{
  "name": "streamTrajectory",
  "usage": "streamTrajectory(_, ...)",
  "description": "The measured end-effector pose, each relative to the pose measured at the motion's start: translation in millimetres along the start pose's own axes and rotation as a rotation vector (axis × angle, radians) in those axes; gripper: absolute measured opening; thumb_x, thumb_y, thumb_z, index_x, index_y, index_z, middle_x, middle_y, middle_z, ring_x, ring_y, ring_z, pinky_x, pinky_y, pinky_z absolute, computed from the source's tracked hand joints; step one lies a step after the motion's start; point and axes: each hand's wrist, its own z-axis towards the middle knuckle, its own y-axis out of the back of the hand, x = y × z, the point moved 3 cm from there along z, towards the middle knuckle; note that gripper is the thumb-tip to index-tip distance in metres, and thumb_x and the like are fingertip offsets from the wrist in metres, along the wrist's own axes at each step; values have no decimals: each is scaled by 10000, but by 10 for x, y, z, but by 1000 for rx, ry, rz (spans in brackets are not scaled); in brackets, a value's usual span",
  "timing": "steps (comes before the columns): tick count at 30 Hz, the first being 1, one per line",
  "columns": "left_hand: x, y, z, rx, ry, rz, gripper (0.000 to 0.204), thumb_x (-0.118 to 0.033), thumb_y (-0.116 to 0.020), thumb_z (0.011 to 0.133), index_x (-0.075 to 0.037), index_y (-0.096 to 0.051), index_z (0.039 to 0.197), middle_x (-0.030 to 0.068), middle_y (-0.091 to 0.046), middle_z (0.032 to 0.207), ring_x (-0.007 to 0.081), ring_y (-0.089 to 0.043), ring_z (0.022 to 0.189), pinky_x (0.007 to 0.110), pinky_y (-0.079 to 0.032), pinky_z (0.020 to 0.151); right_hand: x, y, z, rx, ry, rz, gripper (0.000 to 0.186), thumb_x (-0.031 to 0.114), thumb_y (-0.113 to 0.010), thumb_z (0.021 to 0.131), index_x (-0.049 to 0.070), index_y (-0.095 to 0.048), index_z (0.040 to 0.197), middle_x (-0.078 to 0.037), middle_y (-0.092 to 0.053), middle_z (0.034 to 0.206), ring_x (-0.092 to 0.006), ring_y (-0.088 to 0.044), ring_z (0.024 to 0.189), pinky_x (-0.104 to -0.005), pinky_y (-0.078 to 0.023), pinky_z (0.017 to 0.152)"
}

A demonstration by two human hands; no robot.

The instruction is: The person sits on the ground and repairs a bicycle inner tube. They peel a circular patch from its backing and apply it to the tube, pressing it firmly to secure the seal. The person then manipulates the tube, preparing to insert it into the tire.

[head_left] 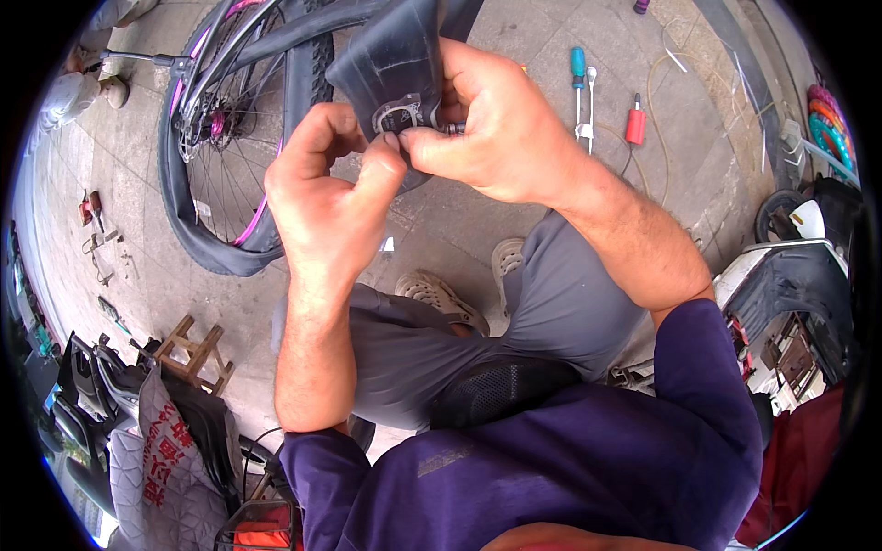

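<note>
A black rubber inner tube (386, 55) is raised in front of me, folded over, with a round patch ring around its valve. My left hand (326, 197) pinches the tube's lower edge with thumb and fingers. My right hand (496, 129) grips the tube from the right, its fingertips on the small metal valve (452, 129). Behind the tube stands a bicycle wheel (230, 138) with a pink rim, silver spokes and a loose black tyre.
On the paved ground lie a teal-handled screwdriver (577, 69), a red-handled tool (635, 124) and a thin yellowish hose. A small wooden stool (193, 354) is lower left. A scooter's black and white bodywork (790, 275) stands right. My grey-trousered legs and shoes are below.
</note>
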Motion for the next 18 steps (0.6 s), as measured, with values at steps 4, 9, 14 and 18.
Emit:
streamTrajectory(4, -11, 13, 4, 2, 31, -14, 129, -25, -704, 792, 17, -624, 884, -1, -629, 791, 75, -575, 762, 247, -491, 702, 35, -10, 1, -11, -26, 92, 270, 18, -652, 800, -14, -639, 1068, -57, -702, 881, -86, -636, 819, -291, -544, 739)
streamTrajectory(9, -47, 10, 40, -14, -116, 124, 140, -56, -720, 773, 11, -616, 839, 38, -654, 745, 75, -576, 707, 263, -491, 647, -23, 21, 11, -15, 4, 61, 275, 37, -665, 788, -18, -628, 1054, -85, -685, 806, -102, -638, 748, -314, -534, 680)
streamTrajectory(14, -65, 33, 29, -25, -128, 278, 138, -70, -722, 762, 2, -612, 804, 65, -648, 688, 81, -565, 627, 274, -484, 589, -8, 16, 18, -35, 51, -130, 267, 58, -678, 775, -20, -604, 1019, -112, -652, 734, -128, -631, 674, -329, -516, 621)
streamTrajectory(18, -99, 47, 33, -50, -69, 210, 121, -61, -709, 762, -2, -614, 805, 64, -645, 691, 97, -572, 633, 285, -490, 607, 0, 30, 20, -47, 1, -110, 245, 62, -683, 779, -13, -589, 992, -115, -654, 737, -120, -622, 674, -324, -510, 615)
